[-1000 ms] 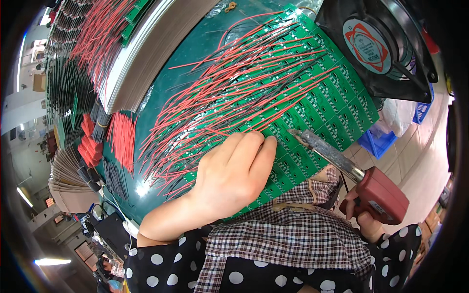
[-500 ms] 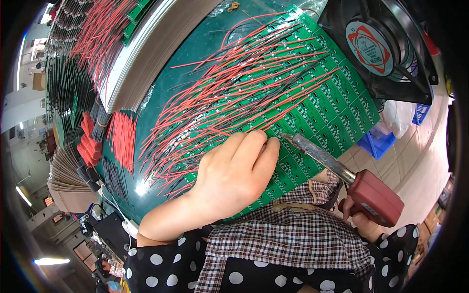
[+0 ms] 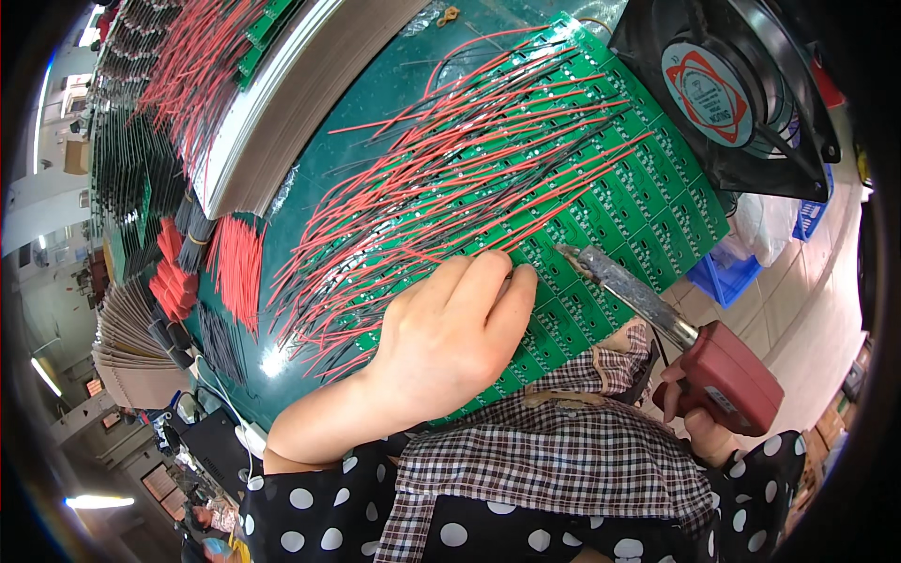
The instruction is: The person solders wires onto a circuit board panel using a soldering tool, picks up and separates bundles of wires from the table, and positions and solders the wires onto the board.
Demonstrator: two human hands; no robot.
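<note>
A large green circuit board panel (image 3: 657,192) lies tilted in front of me, with rows of small parts. Many red and black wires (image 3: 441,178) run across it, fanning out past its left edge. My left hand (image 3: 450,324) rests over the board's lower middle, fingers bent and pressed together near the end of a red wire. What is between its fingertips is hidden. My right hand (image 3: 699,427), partly covered, grips a dark red soldering gun (image 3: 727,380) by its handle. The gun's metal tip points left, just above the board and right of my left fingers.
A black fan (image 3: 723,94) stands at the far right. Stacked boards with wires and a thick pale curved stack (image 3: 300,103) stand at upper left. Bundles of red wires (image 3: 235,272) and black wires (image 3: 221,342) lie on the green table (image 3: 282,385). A blue basket (image 3: 727,272) sits lower right.
The soldering gun has shifted a little to the right, and its tip sits farther from my left fingertips. My left hand, the board and the wires look nearly unchanged.
</note>
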